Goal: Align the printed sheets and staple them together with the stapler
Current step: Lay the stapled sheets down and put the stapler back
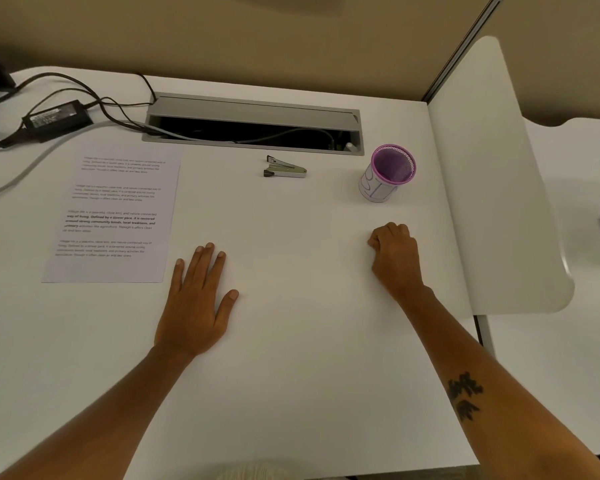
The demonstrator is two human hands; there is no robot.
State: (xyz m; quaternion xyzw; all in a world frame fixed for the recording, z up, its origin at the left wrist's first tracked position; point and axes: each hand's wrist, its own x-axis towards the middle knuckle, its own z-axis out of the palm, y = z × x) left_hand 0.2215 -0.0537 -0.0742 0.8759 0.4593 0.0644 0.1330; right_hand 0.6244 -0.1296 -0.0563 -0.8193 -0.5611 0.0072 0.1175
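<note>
White and smooth, the worktop [291,341] fills most of the view, bounded at the back by a tan fabric partition and on the right by a rounded white divider panel [492,174]. The left hand [196,303] lies flat on the bare surface, palm down, fingers spread and straight, holding nothing. The right hand [395,258] rests on the worktop curled into a loose fist, knuckles up; whether anything sits inside it cannot be told. A dark tattoo marks the right forearm.

From the left hand, the printed sheets [113,213] lie at about ten o'clock, just beside its fingertips: flat white paper with four blocks of text, the print too blurred to read. How many sheets are in the stack cannot be made out. The stapler [284,168], small and of bright metal with dark ends, sits at twelve o'clock, well apart from both hands, its top arm sprung open. At one o'clock stands a purple mesh cup [388,173] wrapped in scribbled paper, tilted in the wide lens.

Behind the stapler a grey metal cable tray [253,114] is open, dark inside. At eleven o'clock a black power brick [58,116] and its cables [111,105] trail off the left edge.
</note>
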